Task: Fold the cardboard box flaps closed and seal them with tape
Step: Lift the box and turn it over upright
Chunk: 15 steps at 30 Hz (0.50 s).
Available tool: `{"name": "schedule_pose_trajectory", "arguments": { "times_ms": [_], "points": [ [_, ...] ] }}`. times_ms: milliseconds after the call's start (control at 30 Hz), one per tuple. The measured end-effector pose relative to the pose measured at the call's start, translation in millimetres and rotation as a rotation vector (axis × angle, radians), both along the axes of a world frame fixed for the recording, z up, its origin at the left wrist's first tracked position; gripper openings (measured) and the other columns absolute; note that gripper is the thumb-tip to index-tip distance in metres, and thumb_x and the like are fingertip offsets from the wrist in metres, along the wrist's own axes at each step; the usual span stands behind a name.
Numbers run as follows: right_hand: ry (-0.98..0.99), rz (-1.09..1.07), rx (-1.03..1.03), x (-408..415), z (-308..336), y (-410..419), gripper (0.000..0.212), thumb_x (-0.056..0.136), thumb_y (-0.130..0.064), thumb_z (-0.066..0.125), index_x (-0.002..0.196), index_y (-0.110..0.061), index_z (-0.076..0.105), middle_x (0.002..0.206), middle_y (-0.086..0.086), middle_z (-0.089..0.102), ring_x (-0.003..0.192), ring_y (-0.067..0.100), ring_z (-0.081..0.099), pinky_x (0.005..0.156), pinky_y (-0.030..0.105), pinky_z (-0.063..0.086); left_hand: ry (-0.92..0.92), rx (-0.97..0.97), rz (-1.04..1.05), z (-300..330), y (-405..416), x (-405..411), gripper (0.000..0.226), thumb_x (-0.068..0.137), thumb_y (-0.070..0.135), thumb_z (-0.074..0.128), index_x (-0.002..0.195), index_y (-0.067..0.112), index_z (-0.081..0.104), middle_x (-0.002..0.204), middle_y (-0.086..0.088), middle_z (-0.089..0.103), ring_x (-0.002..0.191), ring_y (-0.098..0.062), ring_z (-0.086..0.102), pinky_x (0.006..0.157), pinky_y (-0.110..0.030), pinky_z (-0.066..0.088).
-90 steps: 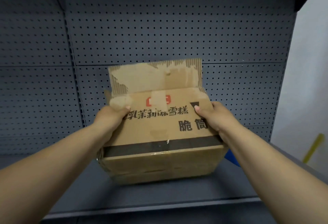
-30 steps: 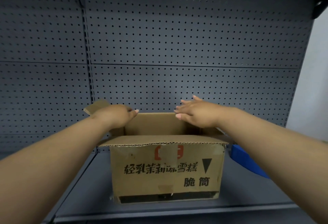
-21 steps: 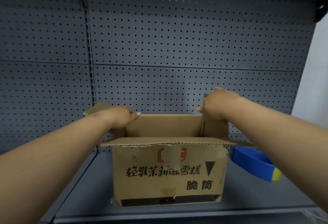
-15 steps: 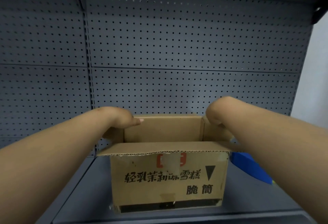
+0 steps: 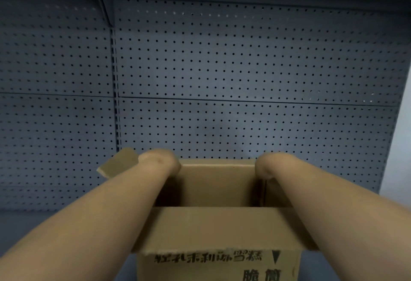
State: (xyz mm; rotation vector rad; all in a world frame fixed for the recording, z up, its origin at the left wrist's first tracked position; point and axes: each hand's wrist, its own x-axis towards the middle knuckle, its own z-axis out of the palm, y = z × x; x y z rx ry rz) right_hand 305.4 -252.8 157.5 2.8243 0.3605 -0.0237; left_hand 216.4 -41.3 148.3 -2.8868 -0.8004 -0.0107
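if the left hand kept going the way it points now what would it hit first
Probably the box's far wall. The left hand is bent down over the box rim, fingers hidden inside, beside the raised left flap. Its exact direction and depth are unclear; the pegboard lies behind.

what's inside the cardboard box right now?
Inside the cardboard box, only the bare far inner wall and part of the right inner wall show. The near flap hides the floor. Left hand and right hand curl over the far rim; fingers hidden.
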Motion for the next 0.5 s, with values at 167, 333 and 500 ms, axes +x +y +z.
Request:
{"name": "schedule_pose_trajectory", "arguments": {
  "times_ms": [167,333,500],
  "points": [
    [-0.105,-0.037,0.336,23.9,-22.4,0.8,0.02,0.091,-0.014,0.04,0.078,-0.013,0.055,0.078,0.003,0.052,0.084,0.02,0.056,0.076,0.029,0.048,-0.133,0.008,0.021,-23.8,-0.9,-6.2,0.055,0.097,0.048,0.024,0.134,0.011,0.042,0.138,-0.013,0.044,0.126,-0.029,0.041,0.103,-0.039,0.032],
    [-0.115,-0.086,0.58,35.0,-32.2,4.6,0.023,0.093,-0.02,0.038,0.078,-0.012,0.054,0.081,0.005,0.055,0.082,0.021,0.056,0.071,0.03,0.045,-0.079,-0.023,0.057,-33.1,4.8,-5.9,0.07,0.096,0.055,0.015,0.149,0.01,0.006,0.155,-0.018,0.016,0.143,-0.032,0.013,0.117,-0.044,0.01],
    [0.028,-0.096,0.555,41.2,-28.2,14.4,0.025,0.091,-0.029,0.045,0.105,-0.014,0.058,0.1,0.006,0.055,0.099,0.024,0.055,0.094,0.039,0.046,-0.068,-0.026,0.038,-37.0,5.2,-9.2,0.071,0.096,0.055,0.015,0.15,0.009,0.004,0.156,-0.017,0.012,0.144,-0.031,0.01,0.117,-0.044,0.008]
  ]
}}
